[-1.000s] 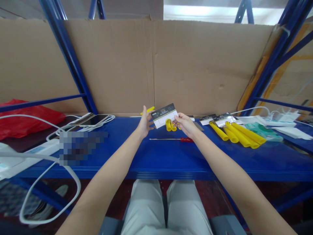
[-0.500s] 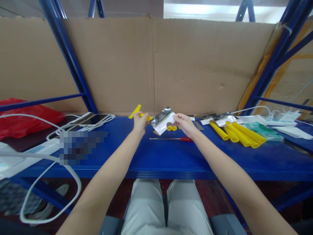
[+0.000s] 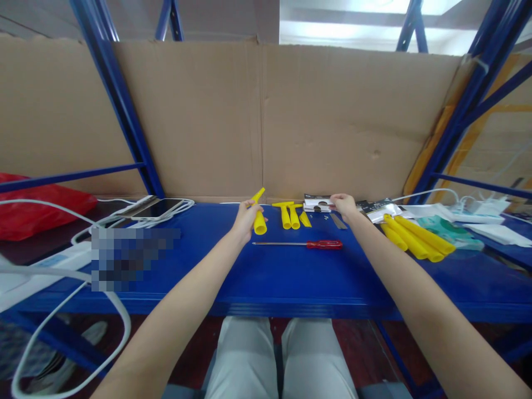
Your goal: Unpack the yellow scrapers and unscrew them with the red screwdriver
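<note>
My left hand is closed around a yellow T-shaped plastic handle, its open round end tipped towards me. Just right of it, two similar yellow handles lie side by side, along with a small yellow piece. At the back of the shelf my right hand pinches the right end of a black-and-white printed packet. Thin grey blades and tiny screws lie below that packet. A screwdriver with a red handle rests across the middle of the blue shelf.
More yellow tubular handles and printed packets lie on the right, beside a green plastic bag. Left are a phone, white cables and a red bag. Cardboard closes off the back.
My right hand has moved right and back, and the packet held up between the hands is now down at the shelf's back. My left hand has turned and lowered the yellow handle.
</note>
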The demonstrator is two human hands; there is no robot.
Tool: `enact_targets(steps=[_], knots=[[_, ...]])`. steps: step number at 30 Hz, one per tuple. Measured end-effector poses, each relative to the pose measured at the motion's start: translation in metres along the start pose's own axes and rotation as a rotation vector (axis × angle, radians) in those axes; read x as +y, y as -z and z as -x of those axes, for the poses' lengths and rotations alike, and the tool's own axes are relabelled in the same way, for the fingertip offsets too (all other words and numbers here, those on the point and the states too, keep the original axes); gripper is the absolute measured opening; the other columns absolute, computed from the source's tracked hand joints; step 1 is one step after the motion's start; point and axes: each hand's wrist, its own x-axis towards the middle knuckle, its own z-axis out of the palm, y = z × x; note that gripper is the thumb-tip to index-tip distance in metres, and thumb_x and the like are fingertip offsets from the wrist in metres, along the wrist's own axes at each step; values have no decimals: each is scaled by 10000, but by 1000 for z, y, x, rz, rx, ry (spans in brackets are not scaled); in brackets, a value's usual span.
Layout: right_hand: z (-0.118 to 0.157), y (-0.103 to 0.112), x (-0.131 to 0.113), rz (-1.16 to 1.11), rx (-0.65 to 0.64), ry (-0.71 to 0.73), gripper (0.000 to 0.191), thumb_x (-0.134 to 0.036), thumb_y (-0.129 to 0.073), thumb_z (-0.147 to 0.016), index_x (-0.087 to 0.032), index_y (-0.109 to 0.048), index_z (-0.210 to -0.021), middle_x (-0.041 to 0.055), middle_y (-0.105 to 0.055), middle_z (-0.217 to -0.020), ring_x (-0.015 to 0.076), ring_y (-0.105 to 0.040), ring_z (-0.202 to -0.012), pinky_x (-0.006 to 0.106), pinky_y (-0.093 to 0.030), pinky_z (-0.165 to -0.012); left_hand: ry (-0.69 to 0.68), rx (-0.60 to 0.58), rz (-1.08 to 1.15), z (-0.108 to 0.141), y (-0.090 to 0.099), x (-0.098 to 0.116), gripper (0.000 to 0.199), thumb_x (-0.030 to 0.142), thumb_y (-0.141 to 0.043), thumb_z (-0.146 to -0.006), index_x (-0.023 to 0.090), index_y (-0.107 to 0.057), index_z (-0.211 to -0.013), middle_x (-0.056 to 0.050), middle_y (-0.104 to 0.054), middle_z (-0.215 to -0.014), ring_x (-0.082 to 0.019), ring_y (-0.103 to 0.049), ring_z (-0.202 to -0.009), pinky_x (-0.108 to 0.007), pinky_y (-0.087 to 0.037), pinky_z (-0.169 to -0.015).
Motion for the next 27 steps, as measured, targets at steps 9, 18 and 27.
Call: enact_targets(steps=[9,18,27], knots=[[-41,-23,33,242,37,24,128,-159,-664,-638,-161,-557,-568,47,-585,-596,223,-616,-764,340,-497,-735,29,-30,-39,8,-4,3,351,51,-509,-654,211,-364,-931,64,-517,-638,-93,-507,-356,-208,-404,-375],[-46,-18,35,1072,-206,361,349,-350,-511,-823,-59,-655,-953,197,-601,-1050,267,-503,-1113,306,-394,-924,56,-86,-54,14,-8,3,378,38,-515,-668,203,-381,-980,54,-527,-653,-94,-515,-359,-198,-387,-352],[-30,-19,25,1217,-228,232,525,-440,-369,-876,-58,-501,-1211,244,-485,-1226,335,-515,-1124,418,-408,-909,53,-114,-56,13,-8,2,387,40,-516,-664,215,-352,-968,68,-527,-622,-92,-509,-364,-198,-402,-373]])
